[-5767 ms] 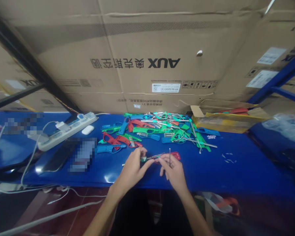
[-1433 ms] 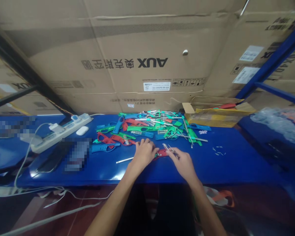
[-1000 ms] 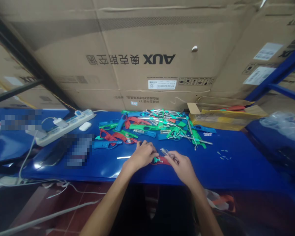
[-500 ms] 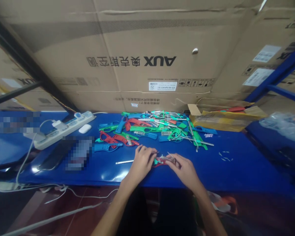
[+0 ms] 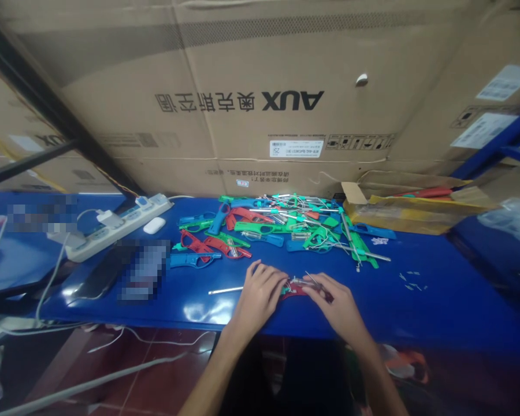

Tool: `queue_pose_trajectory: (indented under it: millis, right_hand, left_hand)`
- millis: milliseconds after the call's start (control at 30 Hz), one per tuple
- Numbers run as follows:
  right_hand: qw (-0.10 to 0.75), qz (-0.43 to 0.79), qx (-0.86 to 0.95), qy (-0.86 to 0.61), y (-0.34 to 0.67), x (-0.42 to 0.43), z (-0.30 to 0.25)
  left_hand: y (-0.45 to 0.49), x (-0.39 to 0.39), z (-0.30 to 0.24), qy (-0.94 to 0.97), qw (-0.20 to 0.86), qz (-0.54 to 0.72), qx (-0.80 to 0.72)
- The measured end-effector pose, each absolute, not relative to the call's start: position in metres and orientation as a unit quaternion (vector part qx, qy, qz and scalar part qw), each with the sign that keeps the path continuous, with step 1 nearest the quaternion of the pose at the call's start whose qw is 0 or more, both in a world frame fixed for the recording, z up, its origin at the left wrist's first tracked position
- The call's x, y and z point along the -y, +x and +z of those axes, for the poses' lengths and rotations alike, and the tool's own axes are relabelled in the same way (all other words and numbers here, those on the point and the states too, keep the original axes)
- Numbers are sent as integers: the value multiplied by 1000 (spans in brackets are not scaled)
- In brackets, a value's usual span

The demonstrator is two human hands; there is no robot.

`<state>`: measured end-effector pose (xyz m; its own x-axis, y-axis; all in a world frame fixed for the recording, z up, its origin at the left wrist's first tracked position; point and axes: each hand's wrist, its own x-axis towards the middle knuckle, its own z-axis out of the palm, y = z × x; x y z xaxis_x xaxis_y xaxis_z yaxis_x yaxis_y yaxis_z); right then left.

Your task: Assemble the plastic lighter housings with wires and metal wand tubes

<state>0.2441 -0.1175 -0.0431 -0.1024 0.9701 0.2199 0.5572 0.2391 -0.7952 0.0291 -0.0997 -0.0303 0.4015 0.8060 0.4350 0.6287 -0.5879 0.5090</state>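
Between my two hands lies an opened red long-neck lighter (image 5: pixel 291 291), with a green part, white wire and small metal pieces showing inside it. My left hand (image 5: pixel 260 293) is closed over its left end, fingers bent. From behind that hand a silver metal tube (image 5: pixel 224 290) sticks out to the left, close above the table. My right hand (image 5: pixel 335 299) has its fingers closed at the lighter's right end. A thin metal pin (image 5: pixel 310 277) rises by those fingertips; whether it is a tool or a lighter part I cannot tell. My fingers partly hide the lighter.
Beyond my hands lies a heap of green, red and blue lighter parts (image 5: pixel 277 228). A power strip (image 5: pixel 117 225), a white case (image 5: pixel 154 225) and a dark phone (image 5: pixel 101 271) are at left. At right are tiny pale pieces (image 5: pixel 411 281) and an open cardboard box (image 5: pixel 398 216).
The view has shifted slightly, so everything sits a little differently in the picture. My left fingers have moved further over the lighter; my right hand keeps its hold.
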Motion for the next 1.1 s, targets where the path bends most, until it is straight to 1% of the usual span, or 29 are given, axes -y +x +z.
queue_pose_trajectory:
  millis: [333,767,1100]
  right_hand:
    - [379,273,679,-566,246,118,-45]
    - [359,284,688,-562,245,119,-42]
    - [365,271,708,-540,245,119,-38]
  left_hand:
    - [28,100,-31,831,137,322,-433]
    - [28,100,-34,835,130,318,-430]
    - [29,101,-34,827,133,337,-429]
